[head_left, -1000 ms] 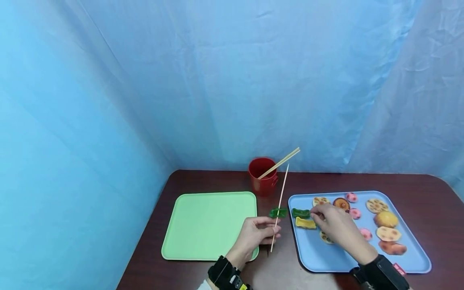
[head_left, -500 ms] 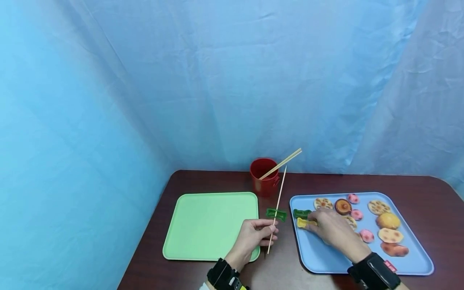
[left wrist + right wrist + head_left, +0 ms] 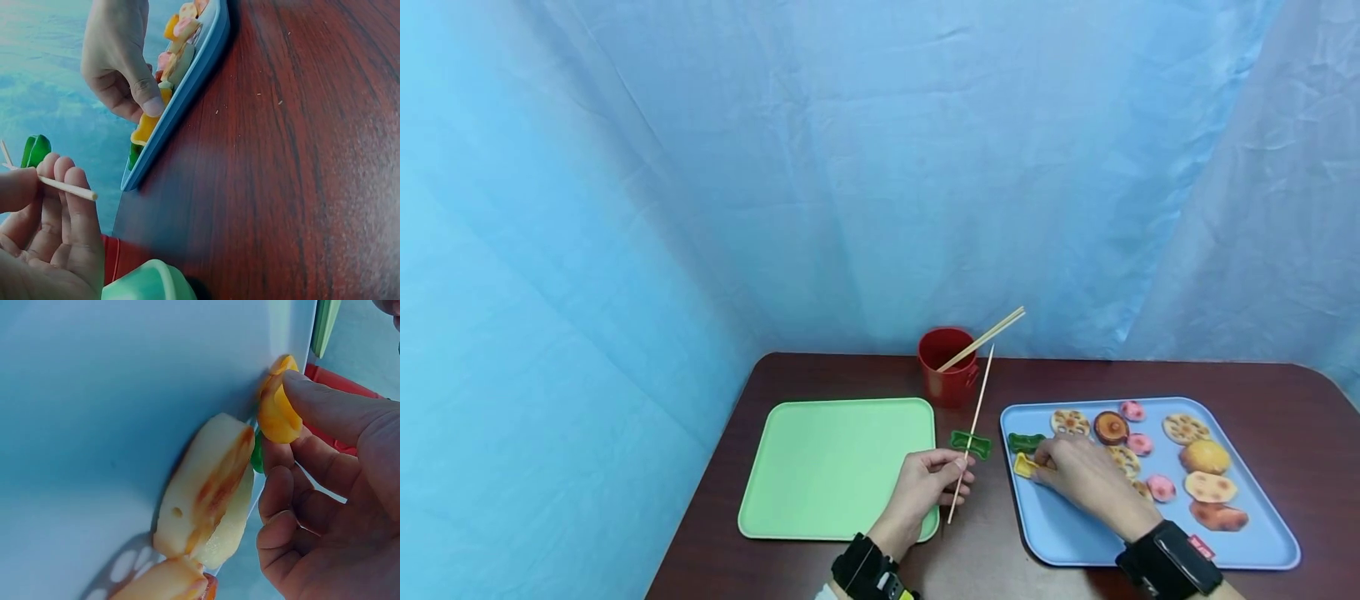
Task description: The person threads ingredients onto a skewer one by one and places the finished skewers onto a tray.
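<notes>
My left hand (image 3: 917,493) pinches a wooden skewer (image 3: 981,392) between thumb and fingers, its tip pointing away from me. One green pepper piece (image 3: 980,447) is threaded on the skewer just beyond the fingertips. Over the left side of the blue tray (image 3: 1075,542), my right hand (image 3: 1088,480) pinches a yellow pepper piece (image 3: 279,415) by its end, thumb on top. Whether that piece is clear of the tray I cannot tell. Another green pepper piece (image 3: 1024,442) lies on the tray just beyond the fingers. Part of the yellow piece is hidden by the hand.
Lotus root slices (image 3: 1185,428), a mushroom (image 3: 1111,427), pink pieces (image 3: 1161,488) and other toy food lie on the tray. A green tray (image 3: 835,467) is at left. Behind stands a red cup (image 3: 946,383) holding skewers (image 3: 1000,325). Blue curtains hang behind the table.
My right hand has come from beside the green pepper piece on the tray down to the yellow one and now pinches it. The left hand has shifted slightly left with the skewer.
</notes>
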Demonstrator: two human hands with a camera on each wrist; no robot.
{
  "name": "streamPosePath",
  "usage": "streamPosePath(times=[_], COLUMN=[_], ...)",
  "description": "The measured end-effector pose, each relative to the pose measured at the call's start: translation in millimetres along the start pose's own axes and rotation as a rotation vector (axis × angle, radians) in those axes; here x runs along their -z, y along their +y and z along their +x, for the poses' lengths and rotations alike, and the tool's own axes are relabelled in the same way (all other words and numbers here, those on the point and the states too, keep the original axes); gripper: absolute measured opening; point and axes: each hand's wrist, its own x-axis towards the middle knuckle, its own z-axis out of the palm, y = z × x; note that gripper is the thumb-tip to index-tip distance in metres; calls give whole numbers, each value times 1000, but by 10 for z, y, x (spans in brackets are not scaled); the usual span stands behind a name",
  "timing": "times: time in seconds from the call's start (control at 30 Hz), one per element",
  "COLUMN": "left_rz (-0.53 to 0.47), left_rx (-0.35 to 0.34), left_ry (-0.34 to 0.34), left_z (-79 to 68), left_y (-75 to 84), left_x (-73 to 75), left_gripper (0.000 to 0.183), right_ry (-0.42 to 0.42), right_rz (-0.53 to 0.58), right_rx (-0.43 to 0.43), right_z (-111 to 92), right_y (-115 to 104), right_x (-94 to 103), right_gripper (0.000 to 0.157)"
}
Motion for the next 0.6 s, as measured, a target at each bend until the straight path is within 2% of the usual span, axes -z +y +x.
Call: streamPosePath(times=[0.33, 0.47, 0.6], left_rz=[5, 31, 60], left_rx=[9, 7, -12], left_ry=[19, 23, 31], left_z=[28, 41, 37], left_y=[-9, -9, -3], left_x=[-25, -29, -25], left_gripper=[24, 25, 24], right_ry=[-8, -32, -10], right_rz=[74, 135, 237], right_rx=[-56, -112, -172], right_z=[-40, -70, -103], right_y=[-8, 10, 49], right_x=[6, 61, 159], right_gripper=[15, 13, 15])
